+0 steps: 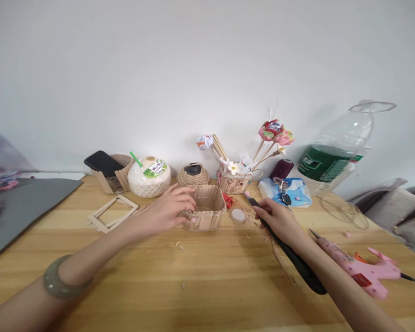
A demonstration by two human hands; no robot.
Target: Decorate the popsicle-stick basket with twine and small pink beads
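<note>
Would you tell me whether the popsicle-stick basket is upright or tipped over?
Upright: the popsicle-stick basket sits on the table, opening upward, with the left hand gripping its rim.

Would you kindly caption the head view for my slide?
Left hand steadies a craft-stick basket; right hand grips a black tool on a wooden table.

Not much readable here tbh. The white coconut drink (148, 176) at about 11 o'clock has a small green-and-white label with printed characters, too small to make out. The big plastic bottle (335, 154) at 2 o'clock wears a green label with a white logo block, text also unreadable.
</note>
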